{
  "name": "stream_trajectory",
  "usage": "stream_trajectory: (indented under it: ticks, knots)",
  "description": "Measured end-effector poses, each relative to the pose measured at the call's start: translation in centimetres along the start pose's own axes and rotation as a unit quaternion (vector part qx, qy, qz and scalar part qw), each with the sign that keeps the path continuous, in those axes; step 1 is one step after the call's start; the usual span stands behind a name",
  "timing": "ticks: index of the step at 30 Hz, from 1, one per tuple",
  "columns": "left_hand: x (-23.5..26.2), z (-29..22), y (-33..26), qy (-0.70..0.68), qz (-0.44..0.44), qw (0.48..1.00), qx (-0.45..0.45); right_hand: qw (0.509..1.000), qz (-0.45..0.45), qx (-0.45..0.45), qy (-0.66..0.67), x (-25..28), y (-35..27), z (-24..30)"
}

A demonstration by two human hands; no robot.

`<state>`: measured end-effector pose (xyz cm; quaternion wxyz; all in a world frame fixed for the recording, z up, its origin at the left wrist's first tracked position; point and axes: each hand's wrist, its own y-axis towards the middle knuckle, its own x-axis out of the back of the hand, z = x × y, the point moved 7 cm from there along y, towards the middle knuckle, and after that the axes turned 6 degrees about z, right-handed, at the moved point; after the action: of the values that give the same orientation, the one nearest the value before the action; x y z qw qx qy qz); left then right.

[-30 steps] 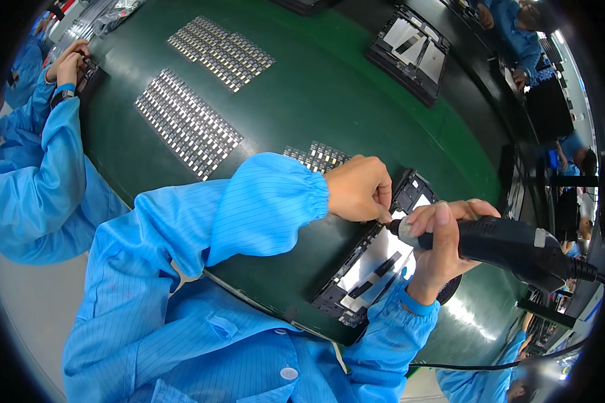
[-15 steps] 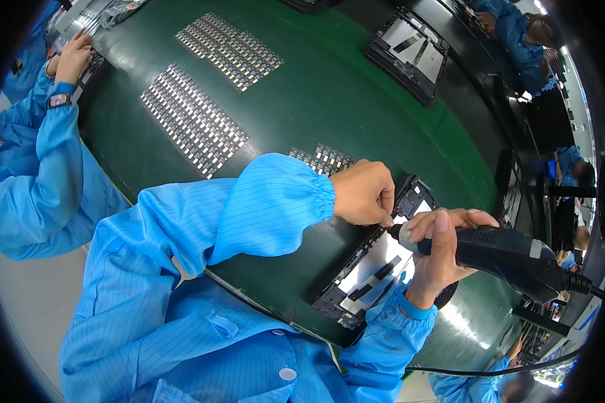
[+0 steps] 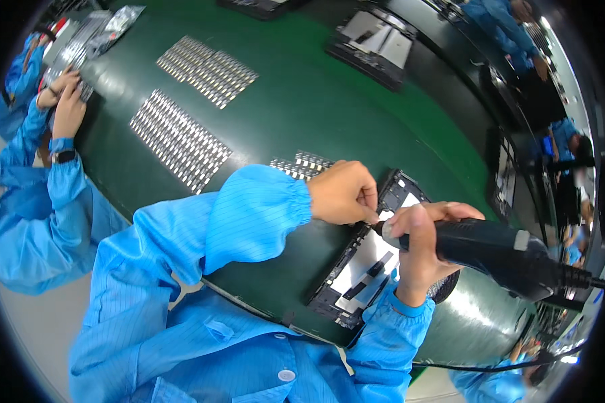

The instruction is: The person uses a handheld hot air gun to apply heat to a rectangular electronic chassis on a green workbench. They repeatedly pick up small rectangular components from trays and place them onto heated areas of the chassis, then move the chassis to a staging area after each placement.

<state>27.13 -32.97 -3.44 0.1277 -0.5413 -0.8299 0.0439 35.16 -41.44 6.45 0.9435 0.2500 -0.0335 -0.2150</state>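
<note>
My right hand (image 3: 421,243) is wrapped round a black corded electric screwdriver (image 3: 496,252), thumb and fingers near its nose. The driver lies almost level, its tip pointing left at the edge of an open tablet-like device (image 3: 363,269). That device has a black frame and a silver-white inside with a black strip, and sits slanted on the green table. My left hand (image 3: 346,193) reaches over its far left edge, thumb and fingertips pinched together right beside the driver's tip. Whatever those fingertips hold is too small to make out.
Panels of small circuit boards lie on the green table (image 3: 296,87): a long one (image 3: 180,141), a stepped one (image 3: 207,70) and one partly behind my left hand (image 3: 301,164). Another open device (image 3: 376,43) stands at the far side. A co-worker's hands (image 3: 67,107) work at the left.
The whole view has shifted slightly, so the table and panels appear displaced. My hands and the screwdriver keep the same place at the device's edge. The co-worker's hands at left have moved.
</note>
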Motion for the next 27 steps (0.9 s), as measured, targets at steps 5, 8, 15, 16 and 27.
stream_trajectory:
  ticks: [5, 8, 15, 16, 27]
  knots:
    - [-0.6, -0.8, -0.9, 0.081, -0.05, 0.987, -0.127, 0.994, -0.093, 0.05, -0.026, 7.6, 0.0, 5.1]
    - [-1.4, -2.5, -2.4, 0.149, -0.012, 0.978, -0.145, 0.991, -0.105, 0.074, -0.044, 12.9, -2.2, 6.2]
    - [-3.0, -2.9, -2.8, 0.196, -0.006, 0.975, -0.109, 0.976, -0.214, 0.004, -0.039, 18.1, -7.1, 3.6]
    - [-3.0, -2.7, -2.9, 0.191, -0.011, 0.977, -0.091, 0.974, -0.222, -0.005, -0.041, 18.2, -7.2, 3.2]
    - [-3.2, -1.0, -3.6, 0.102, -0.041, 0.993, -0.033, 0.979, -0.2, 0.022, -0.036, 17.7, -6.1, 1.5]
